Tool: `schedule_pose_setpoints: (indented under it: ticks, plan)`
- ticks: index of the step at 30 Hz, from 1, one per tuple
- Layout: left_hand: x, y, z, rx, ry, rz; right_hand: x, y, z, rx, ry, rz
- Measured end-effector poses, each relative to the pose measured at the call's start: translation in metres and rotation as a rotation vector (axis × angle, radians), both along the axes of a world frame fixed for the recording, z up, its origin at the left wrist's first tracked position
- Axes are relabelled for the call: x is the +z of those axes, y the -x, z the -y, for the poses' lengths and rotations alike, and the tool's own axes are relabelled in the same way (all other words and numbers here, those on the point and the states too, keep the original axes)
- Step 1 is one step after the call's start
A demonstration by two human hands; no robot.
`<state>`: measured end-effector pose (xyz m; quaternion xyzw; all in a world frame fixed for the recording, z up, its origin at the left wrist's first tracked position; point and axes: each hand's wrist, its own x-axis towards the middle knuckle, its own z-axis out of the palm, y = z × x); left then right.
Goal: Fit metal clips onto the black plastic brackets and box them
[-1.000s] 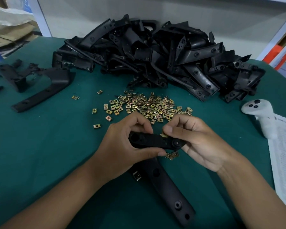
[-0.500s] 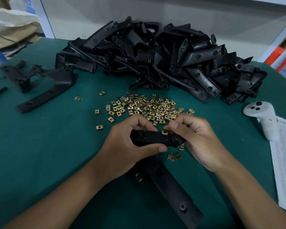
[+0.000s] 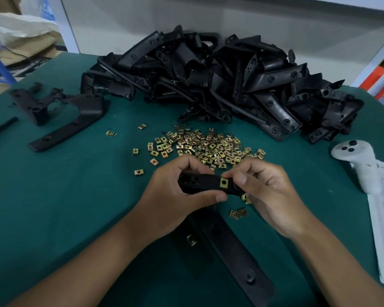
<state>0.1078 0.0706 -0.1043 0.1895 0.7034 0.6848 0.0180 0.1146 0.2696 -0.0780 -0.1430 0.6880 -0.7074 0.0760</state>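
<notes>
Over the green table (image 3: 53,196), both hands work close together on one bracket (image 3: 200,185), held just above the cloth in front of the loose clips (image 3: 208,145). My left hand (image 3: 177,196) grips the bracket's upper arm, fingers curled over the far edge and thumb along the near edge; the long lower arm runs down toward me and seems to rest on the table. My right hand (image 3: 268,193) pinches a clip (image 3: 224,182) with thumb and forefinger at the bracket's right end, its square face and hole showing. It looks partly slid on; whether it is fully seated I cannot tell. To do this well, I judge the left hand should keep the bracket steady while the right pushes the clip straight along the edge, not at a slant, until its hole lines up with the bracket's hole. Pushing crooked could spread the clip or let it spring off. A few spare clips lie just below the right hand, ready to hand. Unfitted brackets sit in a heap (image 3: 220,80) beyond the clips, with a single bracket (image 3: 71,120) off to the left. No box is in view, so boxing is not yet near.
</notes>
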Motion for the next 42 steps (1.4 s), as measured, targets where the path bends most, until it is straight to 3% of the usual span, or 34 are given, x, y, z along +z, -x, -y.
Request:
schedule_pose_setpoints:
  ticks: [5,10,17,20,23,29,35,42]
  plan:
    - [0.003,0.002,0.0,0.025,-0.046,0.003,-0.005,0.0,0.003,0.021,0.0,0.012]
    - [0.001,0.001,-0.005,-0.014,-0.178,0.087,-0.006,0.005,-0.005,-0.042,0.139,-0.015]
    - [-0.001,0.002,-0.005,0.06,-0.163,0.04,-0.008,0.009,-0.013,-0.05,0.022,-0.015]
    - [-0.006,0.003,-0.007,0.035,-0.173,0.041,-0.007,0.013,-0.015,0.082,0.294,0.18]
    - [-0.01,0.003,-0.009,-0.001,-0.109,0.036,-0.008,0.019,-0.019,-0.028,0.595,0.382]
    - [-0.011,-0.001,-0.011,-0.002,0.106,-0.092,-0.015,0.023,-0.016,-0.162,0.503,0.426]
    - [-0.006,-0.003,-0.011,0.008,0.123,-0.108,-0.009,0.022,-0.015,-0.06,0.623,0.478]
    - [-0.007,-0.004,-0.011,-0.04,0.116,-0.1,-0.007,0.019,-0.013,-0.01,0.533,0.454]
